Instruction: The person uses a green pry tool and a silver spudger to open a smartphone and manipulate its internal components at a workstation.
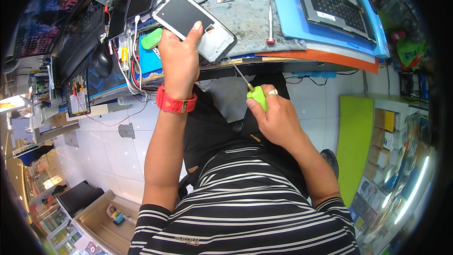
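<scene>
Both grips taken at the near edge of the grey mat (255, 33)

Here's the grey mat, stained and scuffed, covering the middle of the bench. Hard by its right side lies a blue sheet (289, 7), and on that sits a grey device casing (339, 7) with a dark, patterned panel. Look along the mat's near right edge: an orange mat (330, 60) pokes out there.

Now the phone housing (188, 19)! Dark panel at the far end, pale metal at the near end, black rim, held up over the left part of the grey mat. The left hand (181, 56) has it pinched, thumb laid across the face, the other fingers hidden behind. Across to the right hand (283, 118), on the person's side of the mat: fingers curled and thumb closed round the green-handled tool (255, 95). Its thin metal shaft slants leftward, tip near the mat's front edge; whether it touches anything, I cannot tell.

Down to the small stuff! A red watch (175, 100) rings the left wrist, nearside of the mat. A black mouse (100, 61) sits well to the mat's left. On the mat's right part lies a slim screwdriver (270, 21), red end toward the person. And smallest, a ring (272, 92) on the right hand, nearside of the mat.
</scene>
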